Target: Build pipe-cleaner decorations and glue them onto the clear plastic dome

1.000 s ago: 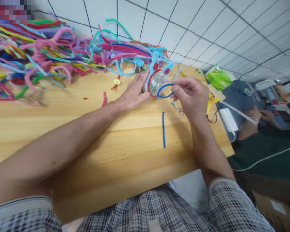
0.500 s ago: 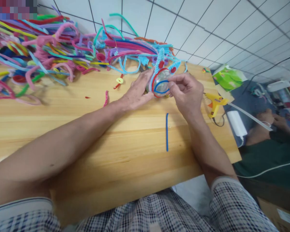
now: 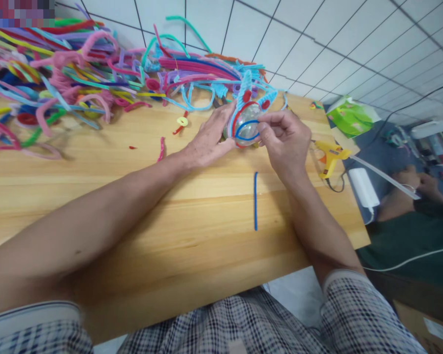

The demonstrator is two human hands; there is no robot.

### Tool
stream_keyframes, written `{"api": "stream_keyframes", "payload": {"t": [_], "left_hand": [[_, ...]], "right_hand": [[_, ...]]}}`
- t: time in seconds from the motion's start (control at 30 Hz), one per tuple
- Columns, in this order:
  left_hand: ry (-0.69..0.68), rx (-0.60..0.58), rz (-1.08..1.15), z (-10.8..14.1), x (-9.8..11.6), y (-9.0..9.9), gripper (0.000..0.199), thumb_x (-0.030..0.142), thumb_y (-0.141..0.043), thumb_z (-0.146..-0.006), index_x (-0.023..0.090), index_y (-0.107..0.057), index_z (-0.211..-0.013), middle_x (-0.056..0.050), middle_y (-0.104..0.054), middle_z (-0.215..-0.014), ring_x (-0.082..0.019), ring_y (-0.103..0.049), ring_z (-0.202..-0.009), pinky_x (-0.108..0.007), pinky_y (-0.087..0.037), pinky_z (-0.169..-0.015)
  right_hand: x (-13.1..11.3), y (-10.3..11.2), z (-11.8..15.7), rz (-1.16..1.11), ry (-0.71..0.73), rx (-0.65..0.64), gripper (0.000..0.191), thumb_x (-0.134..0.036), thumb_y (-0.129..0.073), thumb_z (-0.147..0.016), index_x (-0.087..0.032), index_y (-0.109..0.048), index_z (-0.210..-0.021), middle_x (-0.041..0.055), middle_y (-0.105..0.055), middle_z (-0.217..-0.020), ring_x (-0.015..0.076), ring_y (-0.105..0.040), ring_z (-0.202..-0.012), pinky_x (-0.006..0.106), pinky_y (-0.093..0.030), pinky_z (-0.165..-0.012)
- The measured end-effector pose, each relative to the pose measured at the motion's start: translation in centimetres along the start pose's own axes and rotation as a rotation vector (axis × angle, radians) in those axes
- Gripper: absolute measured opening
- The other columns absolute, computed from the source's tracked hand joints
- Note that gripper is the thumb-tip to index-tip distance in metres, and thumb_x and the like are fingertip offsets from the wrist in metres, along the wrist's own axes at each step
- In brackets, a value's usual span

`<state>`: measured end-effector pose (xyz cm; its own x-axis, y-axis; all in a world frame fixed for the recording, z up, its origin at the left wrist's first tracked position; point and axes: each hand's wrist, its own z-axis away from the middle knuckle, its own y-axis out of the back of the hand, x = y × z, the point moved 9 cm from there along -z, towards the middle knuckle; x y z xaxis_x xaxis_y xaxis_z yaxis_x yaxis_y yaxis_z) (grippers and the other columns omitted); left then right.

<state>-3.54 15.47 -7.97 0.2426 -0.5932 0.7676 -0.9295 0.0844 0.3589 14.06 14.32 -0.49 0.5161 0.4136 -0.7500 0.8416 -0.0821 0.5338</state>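
My left hand is closed around the left side of a clear round ball trimmed with pipe cleaners. A red band runs along the ball's edge, and two light-blue fuzzy ears with red spots rise from it. Between the thumb and fingers of my right hand is the end of a blue pipe cleaner, bent into a curve across the ball's front. Whether the curve is fixed to the ball, I cannot tell. A straight blue pipe cleaner lies on the wooden table below my hands.
A large heap of coloured pipe cleaners spreads along the back left by the tiled wall. To the right are a yellow glue gun, a white adapter and a green packet. Another person's arm is beyond the table's right edge.
Both hands keep their hold with almost no movement. The view has shifted very slightly.
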Motion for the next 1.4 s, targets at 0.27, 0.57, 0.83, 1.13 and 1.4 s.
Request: {"api": "stream_keyframes", "payload": {"t": [0.27, 0.57, 0.83, 1.13, 1.4], "left_hand": [[-0.003, -0.015, -0.001, 0.0, -0.4, -0.1, 0.073, 0.052, -0.074, -0.097, 0.034, -0.053, -0.165, -0.009, -0.055, -0.177, -0.038, -0.037, -0.173, -0.064, -0.027, -0.145], [-0.016, -0.020, 0.029, 0.2, -0.9, 0.0, 0.076, 0.052, -0.073, -0.097, 0.032, -0.051, -0.167, -0.010, -0.054, -0.177, -0.038, -0.036, -0.174, -0.063, -0.025, -0.146], [-0.027, -0.023, 0.030, 0.2, -1.0, 0.0, 0.076, 0.052, -0.076, -0.097, 0.031, -0.052, -0.166, -0.011, -0.052, -0.179, -0.039, -0.035, -0.174, -0.063, -0.023, -0.146], [-0.034, -0.021, 0.032, 0.3, -1.0, -0.1, 0.077, 0.052, -0.075, -0.099, 0.032, -0.049, -0.169, -0.011, -0.050, -0.180, -0.040, -0.034, -0.174, -0.067, -0.020, -0.146], [-0.056, -0.025, 0.018, 0.2, -1.1, 0.1, 0.076, 0.053, -0.073, -0.100, 0.034, -0.049, -0.169, -0.009, -0.055, -0.176, -0.038, -0.037, -0.173, -0.066, -0.025, -0.145]], "right_hand": [[0.3, -0.1, -0.1, 0.003, -0.017, -0.001, 0.030, -0.060, -0.078, -0.100, -0.030, -0.077, -0.107, 0.0054, -0.082, -0.106, 0.0277, -0.084, -0.100, 0.043, -0.073, -0.082], [0.8, -0.2, -0.3, -0.034, 0.131, 0.017, 0.032, -0.060, -0.076, -0.102, -0.029, -0.079, -0.109, 0.0036, -0.083, -0.102, 0.0259, -0.085, -0.094, 0.041, -0.073, -0.079], [1.0, 0.2, -0.3, -0.011, 0.201, 0.053, 0.022, -0.053, -0.077, -0.104, -0.031, -0.082, -0.109, 0.0032, -0.083, -0.103, 0.0241, -0.083, -0.095, 0.039, -0.072, -0.079], [1.6, 0.0, -0.9, -0.078, 0.147, 0.038, 0.021, -0.049, -0.081, -0.100, -0.029, -0.081, -0.105, 0.0025, -0.084, -0.098, 0.0195, -0.076, -0.077, 0.039, -0.068, -0.075], [3.5, -0.7, -1.5, -0.184, 0.081, 0.017, 0.034, -0.063, -0.085, -0.095, -0.031, -0.076, -0.102, 0.0020, -0.080, -0.095, 0.0229, -0.078, -0.091, 0.043, -0.070, -0.088]]}}
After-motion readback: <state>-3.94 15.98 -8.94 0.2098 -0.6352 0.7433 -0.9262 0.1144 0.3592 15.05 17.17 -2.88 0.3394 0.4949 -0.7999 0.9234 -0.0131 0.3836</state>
